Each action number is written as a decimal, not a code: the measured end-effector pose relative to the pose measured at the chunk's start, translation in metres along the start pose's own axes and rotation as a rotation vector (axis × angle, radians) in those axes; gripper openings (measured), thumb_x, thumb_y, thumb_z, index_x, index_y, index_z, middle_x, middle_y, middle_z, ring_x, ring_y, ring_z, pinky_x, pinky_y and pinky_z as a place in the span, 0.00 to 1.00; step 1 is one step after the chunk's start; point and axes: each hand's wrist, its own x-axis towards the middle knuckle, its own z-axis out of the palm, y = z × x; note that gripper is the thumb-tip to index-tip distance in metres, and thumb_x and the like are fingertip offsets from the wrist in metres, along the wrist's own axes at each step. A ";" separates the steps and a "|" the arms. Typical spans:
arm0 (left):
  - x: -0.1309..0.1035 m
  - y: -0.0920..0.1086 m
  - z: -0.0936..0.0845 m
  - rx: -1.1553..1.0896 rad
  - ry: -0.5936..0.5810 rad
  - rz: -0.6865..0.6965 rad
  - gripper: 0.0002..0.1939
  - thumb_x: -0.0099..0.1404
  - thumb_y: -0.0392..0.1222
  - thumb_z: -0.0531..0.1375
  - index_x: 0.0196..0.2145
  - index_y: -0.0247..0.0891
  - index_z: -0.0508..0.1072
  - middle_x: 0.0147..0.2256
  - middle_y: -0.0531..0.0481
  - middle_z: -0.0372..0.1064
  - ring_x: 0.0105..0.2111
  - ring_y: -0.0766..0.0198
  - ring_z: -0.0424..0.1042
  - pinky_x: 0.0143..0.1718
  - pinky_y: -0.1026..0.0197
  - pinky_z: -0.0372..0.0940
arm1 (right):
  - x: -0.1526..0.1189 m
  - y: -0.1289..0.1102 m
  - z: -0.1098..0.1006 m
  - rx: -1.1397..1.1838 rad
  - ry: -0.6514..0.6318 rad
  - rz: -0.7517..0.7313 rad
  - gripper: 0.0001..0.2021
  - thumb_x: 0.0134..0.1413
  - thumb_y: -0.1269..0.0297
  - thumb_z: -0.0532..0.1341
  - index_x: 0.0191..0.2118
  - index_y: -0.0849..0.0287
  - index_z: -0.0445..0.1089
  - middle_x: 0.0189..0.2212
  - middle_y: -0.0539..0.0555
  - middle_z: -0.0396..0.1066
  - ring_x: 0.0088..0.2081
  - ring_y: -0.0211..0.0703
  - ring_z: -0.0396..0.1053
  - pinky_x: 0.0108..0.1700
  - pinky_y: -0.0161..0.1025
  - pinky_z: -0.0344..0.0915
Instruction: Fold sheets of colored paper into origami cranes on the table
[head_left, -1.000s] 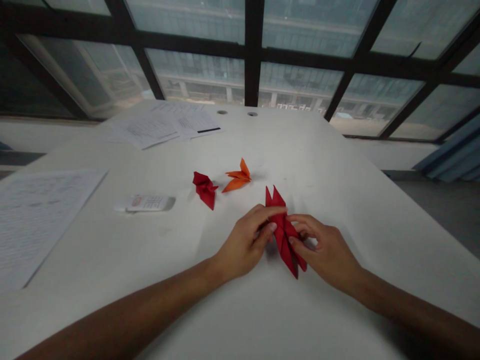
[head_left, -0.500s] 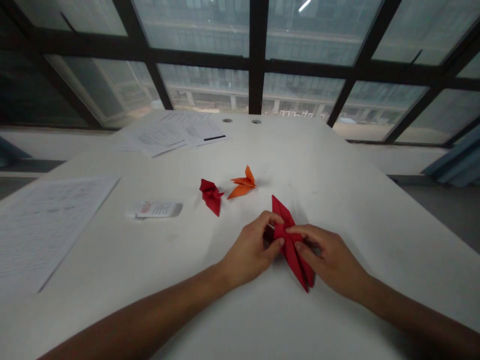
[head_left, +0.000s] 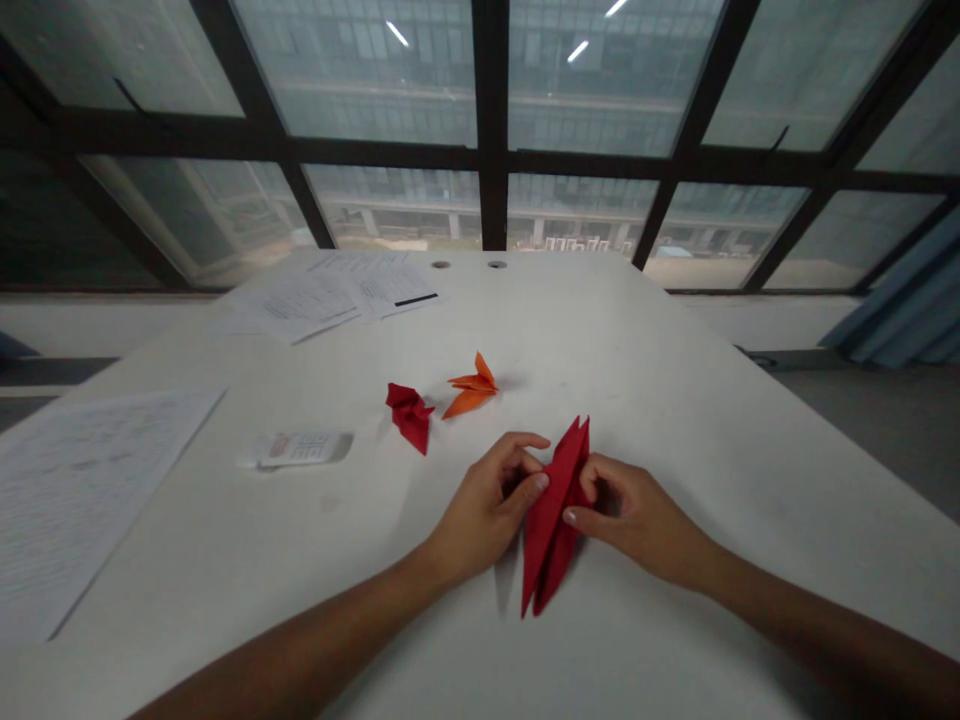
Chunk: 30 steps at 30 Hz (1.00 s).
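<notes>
A folded piece of red paper (head_left: 551, 520), long and narrow with pointed ends, is held just over the white table between my two hands. My left hand (head_left: 491, 505) pinches its left edge with the thumb in front and the index finger raised behind. On the other side, my right hand (head_left: 637, 510) grips the right edge between thumb and curled fingers. Beyond my left hand lie a small red origami figure (head_left: 410, 417) and an orange origami figure (head_left: 472, 388), side by side and apart from my hands.
A white packet with printing (head_left: 306, 449) lies left of the origami figures. One printed sheet (head_left: 97, 480) covers the table's left side, and several more papers (head_left: 322, 295) lie at the far left. Dark-framed windows (head_left: 491, 130) rise behind the white table (head_left: 630, 350).
The red paper has turned so that its far end now points right instead of left. My fingers have shifted to its side edges. The whole view has tilted slightly upward.
</notes>
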 end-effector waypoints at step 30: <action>0.007 -0.002 -0.013 -0.244 -0.120 -0.044 0.19 0.68 0.42 0.64 0.56 0.41 0.72 0.38 0.50 0.71 0.37 0.64 0.69 0.41 0.62 0.62 | 0.006 0.012 0.008 0.441 0.036 0.075 0.15 0.59 0.59 0.66 0.50 0.53 0.67 0.30 0.45 0.66 0.33 0.40 0.64 0.37 0.38 0.61</action>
